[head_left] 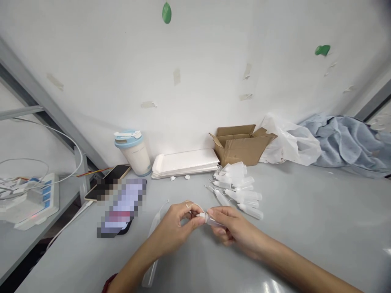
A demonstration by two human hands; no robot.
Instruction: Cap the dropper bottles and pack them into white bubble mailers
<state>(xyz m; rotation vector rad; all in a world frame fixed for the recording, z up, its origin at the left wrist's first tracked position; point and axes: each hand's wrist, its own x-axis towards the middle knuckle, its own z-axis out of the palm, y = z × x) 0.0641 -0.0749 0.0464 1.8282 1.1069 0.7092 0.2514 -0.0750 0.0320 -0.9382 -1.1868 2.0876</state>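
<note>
A small translucent bottle is held over the table, well in from its left edge; the left hand pinches its white top, the right hand its body. Piled bottles lie nearer the back edge.

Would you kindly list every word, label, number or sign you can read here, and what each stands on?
No text reads clearly.
Cup: a line of lettering, too small and blurred to read.
Lit phone: screen pixelated, unreadable.
Bottle in the right hand: no lettering discernible.
</note>
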